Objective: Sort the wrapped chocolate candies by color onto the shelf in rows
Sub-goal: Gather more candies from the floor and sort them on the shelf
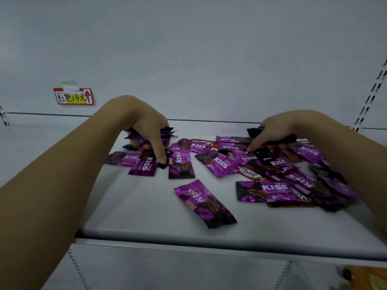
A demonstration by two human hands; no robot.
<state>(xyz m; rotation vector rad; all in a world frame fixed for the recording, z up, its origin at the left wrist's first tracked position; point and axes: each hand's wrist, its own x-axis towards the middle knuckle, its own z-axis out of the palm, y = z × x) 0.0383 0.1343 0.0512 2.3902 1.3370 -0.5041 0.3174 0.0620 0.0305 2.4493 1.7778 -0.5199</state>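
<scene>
Candies (211, 164) lie in a loose jumble across the middle and right of the shelf (146, 208). They are mostly purple (KISS print), with a few red ones (249, 174) mixed in. No rows yet, so sorting looks barely begun. Left hand (146, 126) grips a small stack (168, 133) of purple ones, forefinger down on the pile. Right hand (276, 132), well apart, holds dark wrappers (253, 130), finger poking the heap. Shelf is white metal. Behind it is a white back wall (209, 59) with a red-yellow label (73, 96), and a slotted post (368, 101) at right.
</scene>
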